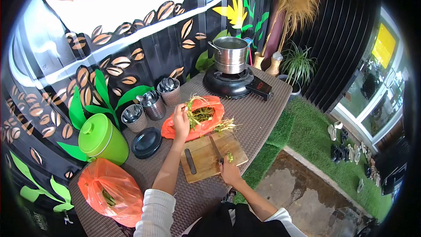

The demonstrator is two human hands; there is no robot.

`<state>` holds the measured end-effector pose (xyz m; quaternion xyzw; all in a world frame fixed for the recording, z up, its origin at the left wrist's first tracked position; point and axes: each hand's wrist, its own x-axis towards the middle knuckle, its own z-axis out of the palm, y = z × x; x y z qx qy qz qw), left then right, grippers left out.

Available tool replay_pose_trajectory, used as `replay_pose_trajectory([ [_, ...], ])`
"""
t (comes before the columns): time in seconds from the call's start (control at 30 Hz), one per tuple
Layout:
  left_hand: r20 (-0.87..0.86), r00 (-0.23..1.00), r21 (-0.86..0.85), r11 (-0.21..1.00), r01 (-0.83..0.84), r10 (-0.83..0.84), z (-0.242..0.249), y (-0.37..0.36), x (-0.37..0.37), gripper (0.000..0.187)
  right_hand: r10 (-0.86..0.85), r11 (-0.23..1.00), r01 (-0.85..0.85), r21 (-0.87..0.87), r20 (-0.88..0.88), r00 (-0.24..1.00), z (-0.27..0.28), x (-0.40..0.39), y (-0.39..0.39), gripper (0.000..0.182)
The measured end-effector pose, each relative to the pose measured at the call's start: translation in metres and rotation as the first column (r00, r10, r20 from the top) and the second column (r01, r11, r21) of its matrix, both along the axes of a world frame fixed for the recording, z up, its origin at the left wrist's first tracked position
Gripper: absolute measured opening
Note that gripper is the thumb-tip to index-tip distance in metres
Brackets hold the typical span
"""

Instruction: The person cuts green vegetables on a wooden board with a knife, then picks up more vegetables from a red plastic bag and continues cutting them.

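Note:
My left hand (181,122) is at the near left side of an open orange plastic bag (168,128), its fingers closed on some green stems with pale roots (191,110). Inside the bag lie more greens, and a rooty bunch (226,125) sticks out on its right. My right hand (229,172) is closed round the handle of a knife (215,146), whose blade points away over the wooden cutting board (201,151). A small green piece (230,157) shows beside the right hand, above the board.
A steel pot (231,57) stands on a black portable stove (228,84). Three cutlery holders (153,107), black plates (146,142), a green lidded container (101,138) and a second orange bag (116,188) stand on the left. The table's edge (263,142) runs along the right.

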<state>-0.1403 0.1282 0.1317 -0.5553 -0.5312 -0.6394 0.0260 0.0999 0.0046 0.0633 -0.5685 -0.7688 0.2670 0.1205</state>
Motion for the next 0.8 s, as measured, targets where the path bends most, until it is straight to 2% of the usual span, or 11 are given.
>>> replay_pose_trajectory([
  [0.1,0.211,0.975,0.055,0.997,0.057,-0.068,-0.011,-0.005,0.001,0.010,0.058,0.998,-0.058,-0.014,0.008,0.998,-0.005,-0.001,-0.013,0.034],
  [0.2,0.339,0.935,0.033,0.995,0.095,-0.101,-0.014,-0.026,0.011,0.011,0.149,0.970,-0.161,0.182,0.074,0.986,-0.034,0.004,-0.029,0.036],
  [0.27,0.415,0.904,-0.027,0.992,0.124,-0.101,-0.026,-0.030,0.010,0.012,0.045,0.998,-0.046,0.030,0.005,0.999,-0.040,0.008,-0.027,0.031],
  [0.4,0.506,0.860,-0.183,0.967,0.179,-0.063,-0.041,-0.047,0.011,0.013,-0.060,0.998,0.059,-0.010,-0.043,0.997,-0.031,0.015,-0.023,0.030],
  [0.5,0.672,0.734,-0.191,0.934,0.301,-0.099,-0.059,-0.057,0.016,0.017,-0.103,0.993,0.111,0.029,-0.189,0.977,-0.029,0.016,-0.028,0.032],
  [0.53,0.784,0.605,-0.176,0.886,0.430,-0.138,-0.064,-0.062,0.016,0.019,-0.105,0.993,0.112,0.029,-0.188,0.976,-0.028,0.017,-0.028,0.032],
  [0.57,0.785,0.604,-0.176,0.885,0.431,-0.139,-0.070,-0.067,0.017,0.019,-0.135,0.989,0.148,0.029,-0.258,0.957,-0.027,0.018,-0.029,0.032],
  [0.63,0.866,0.413,-0.034,0.791,0.611,-0.281,-0.076,-0.076,0.021,0.021,-0.163,0.983,0.181,0.027,-0.324,0.932,-0.027,0.022,-0.028,0.032],
  [0.7,0.886,0.422,-0.133,0.769,0.626,-0.191,-0.085,-0.088,0.026,0.021,-0.179,0.974,0.214,0.076,-0.319,0.931,-0.024,0.027,-0.023,0.031],
  [0.77,0.952,0.147,0.083,0.688,0.721,-0.268,-0.095,-0.094,0.033,0.020,-0.192,0.970,0.227,0.084,-0.304,0.933,-0.016,0.032,-0.018,0.030],
  [0.8,0.970,0.114,0.060,0.667,0.743,-0.215,-0.087,-0.100,0.039,0.020,-0.171,0.973,0.209,0.098,-0.299,0.939,-0.009,0.034,-0.015,0.030],
])
